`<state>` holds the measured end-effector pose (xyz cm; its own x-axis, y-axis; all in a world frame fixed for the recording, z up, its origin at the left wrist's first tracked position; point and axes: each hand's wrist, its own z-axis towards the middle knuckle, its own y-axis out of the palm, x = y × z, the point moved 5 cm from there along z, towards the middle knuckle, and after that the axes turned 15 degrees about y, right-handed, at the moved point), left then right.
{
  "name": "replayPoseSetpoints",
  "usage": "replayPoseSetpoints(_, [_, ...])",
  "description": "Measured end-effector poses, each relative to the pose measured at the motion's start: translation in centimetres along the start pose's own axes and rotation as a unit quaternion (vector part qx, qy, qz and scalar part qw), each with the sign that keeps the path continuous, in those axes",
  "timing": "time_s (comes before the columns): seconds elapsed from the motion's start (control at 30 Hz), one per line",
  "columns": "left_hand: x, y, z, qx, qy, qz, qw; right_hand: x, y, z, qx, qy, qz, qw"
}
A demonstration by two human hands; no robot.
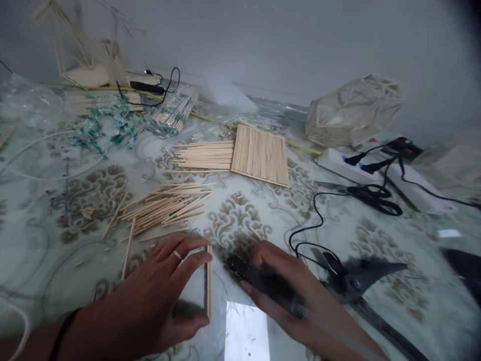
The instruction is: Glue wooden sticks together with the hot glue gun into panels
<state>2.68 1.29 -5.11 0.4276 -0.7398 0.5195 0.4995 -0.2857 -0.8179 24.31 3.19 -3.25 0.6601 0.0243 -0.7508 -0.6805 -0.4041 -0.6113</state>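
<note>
My left hand [158,296] is closed around the ends of a few short wooden sticks [209,286] lined up side by side, with fingers at the far end and thumb at the near end. My right hand [285,291] grips a black glue gun [268,283], a translucent stick trailing from its back. Its dark tip points left, toward the held sticks but apart from them. Beyond my left hand lies a loose pile of wooden sticks [165,208]. Farther back, a square panel of joined sticks [260,155] rests beside a row of longer sticks [206,154].
Black-bladed pruning shears [355,283] lie right of my right hand, near a looped black cable [372,198]. A white power strip [347,165] holds plugs. Stick frameworks [353,113] stand at the back, and packaged sticks [175,110] lie at the back left.
</note>
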Motion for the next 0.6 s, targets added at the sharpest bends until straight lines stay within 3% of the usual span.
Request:
replayPoseSetpoints(0.17, [0.1, -0.3, 0.2, 0.003, -0.002, -0.016, 1.0, -0.4, -0.2, 0.2, 0.008, -0.003, -0.004, 1.0])
replayPoseSetpoints(0.43, [-0.7, -2.0, -0.3, 0.101, -0.01, -0.128, 0.987, 0.4, -0.9, -1.0, 0.031, 0.035, 0.037, 0.998])
replayPoseSetpoints(0.6, [-0.6, -2.3, -0.3, 0.114, 0.008, -0.148, 0.982, 0.5, 0.3, -2.2, -0.053, 0.045, 0.132, 0.989])
